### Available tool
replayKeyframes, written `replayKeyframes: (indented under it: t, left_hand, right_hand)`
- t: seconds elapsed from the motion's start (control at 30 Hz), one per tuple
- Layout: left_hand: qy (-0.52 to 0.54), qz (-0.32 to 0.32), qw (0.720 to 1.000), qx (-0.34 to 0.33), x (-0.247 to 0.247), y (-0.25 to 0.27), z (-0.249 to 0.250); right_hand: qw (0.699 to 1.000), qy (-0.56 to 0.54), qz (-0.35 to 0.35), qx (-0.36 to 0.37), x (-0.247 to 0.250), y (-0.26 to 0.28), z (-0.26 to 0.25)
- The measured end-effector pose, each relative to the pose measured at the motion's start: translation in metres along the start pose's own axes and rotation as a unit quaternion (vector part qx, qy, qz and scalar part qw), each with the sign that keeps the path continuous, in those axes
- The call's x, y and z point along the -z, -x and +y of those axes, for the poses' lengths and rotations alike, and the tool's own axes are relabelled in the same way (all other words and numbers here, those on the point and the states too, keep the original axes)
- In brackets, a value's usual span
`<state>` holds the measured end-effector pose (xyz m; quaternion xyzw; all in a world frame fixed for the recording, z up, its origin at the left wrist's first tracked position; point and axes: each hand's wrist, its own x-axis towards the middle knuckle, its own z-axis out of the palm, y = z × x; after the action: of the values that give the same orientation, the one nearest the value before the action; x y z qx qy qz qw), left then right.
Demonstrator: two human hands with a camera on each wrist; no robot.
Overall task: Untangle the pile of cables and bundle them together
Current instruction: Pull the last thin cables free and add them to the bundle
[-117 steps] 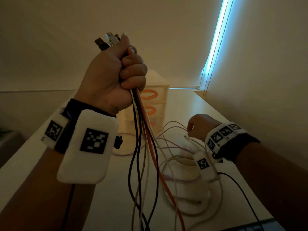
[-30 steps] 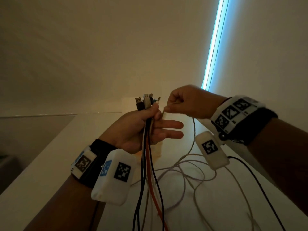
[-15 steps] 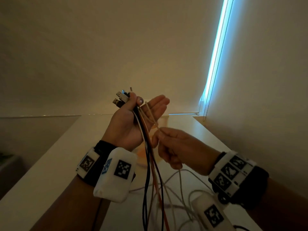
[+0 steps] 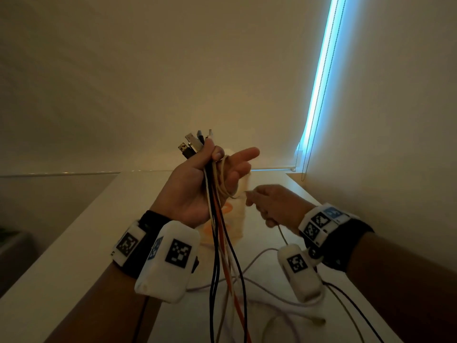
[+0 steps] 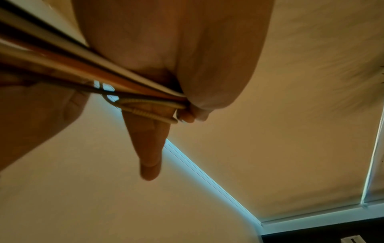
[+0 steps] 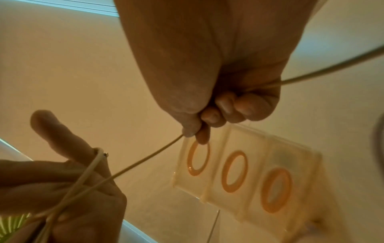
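Observation:
My left hand is raised above the table, its thumb pinning a bundle of cables against the palm, with the plugs sticking out above the thumb. The black, white and orange cables hang down to the table. The left fingers stretch out straight. A thin beige cable loops round the left forefinger and runs to my right hand, which pinches it between thumb and fingertips just right of the bundle. In the left wrist view the beige cable lies under the thumb.
Loose pale cables lie on the white table below my hands. A clear drawer unit with orange rings stands at the back of the table. A wall and blind with a bead cord stand at the right.
My right hand has moved down and right from the bundle, drawing the beige cable out from the left forefinger. The left hand stays raised with fingers straight, slightly higher.

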<state>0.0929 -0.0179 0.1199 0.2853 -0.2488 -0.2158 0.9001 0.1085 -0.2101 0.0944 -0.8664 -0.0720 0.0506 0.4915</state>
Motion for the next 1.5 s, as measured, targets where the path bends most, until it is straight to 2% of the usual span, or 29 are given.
replayKeyframes:
  t: [0.17, 0.3, 0.4, 0.47, 0.57, 0.63, 0.83, 1.07, 1.33, 1.5]
  left_hand:
    - [-0.05, -0.014, 0.997, 0.057, 0.004, 0.0, 0.002]
    - [-0.101, 0.025, 0.991, 0.079, 0.007, -0.002, 0.002]
    - [-0.111, 0.061, 0.988, 0.083, 0.012, -0.006, -0.001]
    - [-0.096, 0.089, 0.99, 0.057, 0.012, -0.008, -0.004]
    - [-0.047, 0.127, 0.991, -0.021, 0.015, -0.011, -0.005]
    - [-0.025, 0.131, 0.989, -0.058, 0.017, -0.012, -0.003]
    - [0.035, 0.096, 0.99, -0.096, 0.013, -0.01, -0.004]
    - [0.043, 0.089, 0.991, -0.093, 0.01, -0.009, -0.004]
    - [0.043, 0.084, 0.992, -0.083, 0.015, -0.009, -0.004]
    - [0.023, 0.031, 0.998, -0.049, 0.01, -0.005, 0.004]
  right_hand:
    - [0.998, 0.025, 0.034, 0.042, 0.015, -0.006, -0.04]
    - [0.989, 0.084, 0.087, 0.09, 0.026, -0.01, -0.062]
    - [0.984, 0.081, 0.106, 0.119, 0.028, -0.006, -0.073]
    - [0.983, 0.072, 0.09, 0.14, 0.024, 0.001, -0.078]
    - [0.985, 0.083, 0.015, 0.149, 0.012, 0.014, -0.079]
    - [0.983, 0.094, -0.02, 0.155, 0.007, 0.02, -0.075]
    - [0.99, 0.047, -0.051, 0.123, 0.006, 0.021, -0.056]
    - [0.987, 0.058, -0.083, 0.122, 0.006, 0.02, -0.04]
    - [0.989, 0.094, -0.077, 0.086, 0.007, 0.021, -0.025]
    - [0.996, 0.075, -0.038, 0.012, 0.018, 0.013, -0.007]
